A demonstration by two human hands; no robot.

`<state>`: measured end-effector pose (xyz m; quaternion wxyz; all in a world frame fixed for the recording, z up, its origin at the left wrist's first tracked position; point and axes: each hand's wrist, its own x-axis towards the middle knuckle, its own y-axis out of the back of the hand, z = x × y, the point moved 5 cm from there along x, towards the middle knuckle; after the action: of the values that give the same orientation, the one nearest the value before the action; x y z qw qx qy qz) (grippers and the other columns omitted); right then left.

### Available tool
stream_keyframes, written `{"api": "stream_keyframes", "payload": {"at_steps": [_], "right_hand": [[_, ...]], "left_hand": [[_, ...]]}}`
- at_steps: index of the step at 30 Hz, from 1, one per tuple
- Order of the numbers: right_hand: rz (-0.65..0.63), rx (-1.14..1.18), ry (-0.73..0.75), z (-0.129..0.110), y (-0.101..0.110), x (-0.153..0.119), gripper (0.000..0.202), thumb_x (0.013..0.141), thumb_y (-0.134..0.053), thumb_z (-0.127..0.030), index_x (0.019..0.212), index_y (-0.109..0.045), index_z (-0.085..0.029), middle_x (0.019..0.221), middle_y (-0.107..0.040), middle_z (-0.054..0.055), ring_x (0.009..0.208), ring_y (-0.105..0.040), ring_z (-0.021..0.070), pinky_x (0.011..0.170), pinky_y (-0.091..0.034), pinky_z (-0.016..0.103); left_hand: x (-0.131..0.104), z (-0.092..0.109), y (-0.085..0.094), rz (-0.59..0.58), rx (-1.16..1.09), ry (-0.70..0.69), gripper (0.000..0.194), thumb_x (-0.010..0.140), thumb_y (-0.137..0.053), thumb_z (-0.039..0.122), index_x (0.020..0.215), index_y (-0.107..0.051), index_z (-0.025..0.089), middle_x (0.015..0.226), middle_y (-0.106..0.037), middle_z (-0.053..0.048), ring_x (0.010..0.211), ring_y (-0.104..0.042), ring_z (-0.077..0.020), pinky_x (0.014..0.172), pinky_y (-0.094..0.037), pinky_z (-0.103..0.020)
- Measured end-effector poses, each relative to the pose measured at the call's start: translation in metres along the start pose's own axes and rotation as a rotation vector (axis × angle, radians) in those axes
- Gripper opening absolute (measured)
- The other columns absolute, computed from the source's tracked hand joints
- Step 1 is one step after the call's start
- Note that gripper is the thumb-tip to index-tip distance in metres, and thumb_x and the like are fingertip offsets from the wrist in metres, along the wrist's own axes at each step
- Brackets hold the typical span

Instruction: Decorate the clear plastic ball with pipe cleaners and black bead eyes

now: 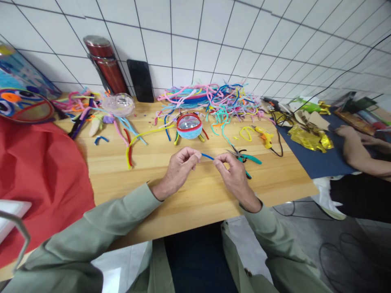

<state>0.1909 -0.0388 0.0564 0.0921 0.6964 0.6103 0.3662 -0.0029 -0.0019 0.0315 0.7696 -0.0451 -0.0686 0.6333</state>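
A short blue pipe cleaner [207,156] is stretched between my two hands, above the wooden table [122,191]. My left hand [182,165] pinches one end between thumb and finger. At the other end, my right hand [232,173] pinches it the same way. Just beyond stands a small clear ball [189,126] wrapped in light blue below, with a red band around its opening. Teal-handled pliers [252,158] lie by my right hand. Yellow and red pipe cleaners [129,150] rest to the left.
A heap of coloured pipe cleaners [207,99] lies along the tiled wall. A red flask [106,65], a black phone [140,81] and a clear plastic bowl [118,105] are at the back left. A yellow glue gun [265,137] lies right. Another person's arm [363,152] rests on the neighbouring table.
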Motion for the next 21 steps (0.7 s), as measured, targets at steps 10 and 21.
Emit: {"api": "stream_keyframes", "payload": {"at_steps": [10,21], "right_hand": [[-0.011,-0.043,0.076,0.002,0.002,0.002,0.009,0.099,-0.064,-0.027,0.091,-0.068,-0.026,0.086,-0.075,0.002,0.080,-0.070,0.0209,0.076,-0.055,0.035],[-0.135,-0.127,0.174,0.013,0.008,-0.002,0.015,0.101,-0.060,-0.020,0.088,-0.063,-0.026,0.088,-0.071,0.003,0.082,-0.066,0.0216,0.076,-0.051,0.036]], "left_hand": [[0.004,0.000,-0.006,-0.234,0.132,0.002,0.033,0.087,-0.080,0.050,0.087,-0.075,0.018,0.077,-0.071,-0.001,0.067,-0.055,-0.0118,0.065,-0.047,-0.025],[0.002,-0.006,-0.005,-0.187,0.253,-0.014,0.027,0.092,-0.069,0.041,0.077,-0.073,0.018,0.070,-0.071,-0.002,0.061,-0.057,-0.0121,0.059,-0.044,-0.024]]}}
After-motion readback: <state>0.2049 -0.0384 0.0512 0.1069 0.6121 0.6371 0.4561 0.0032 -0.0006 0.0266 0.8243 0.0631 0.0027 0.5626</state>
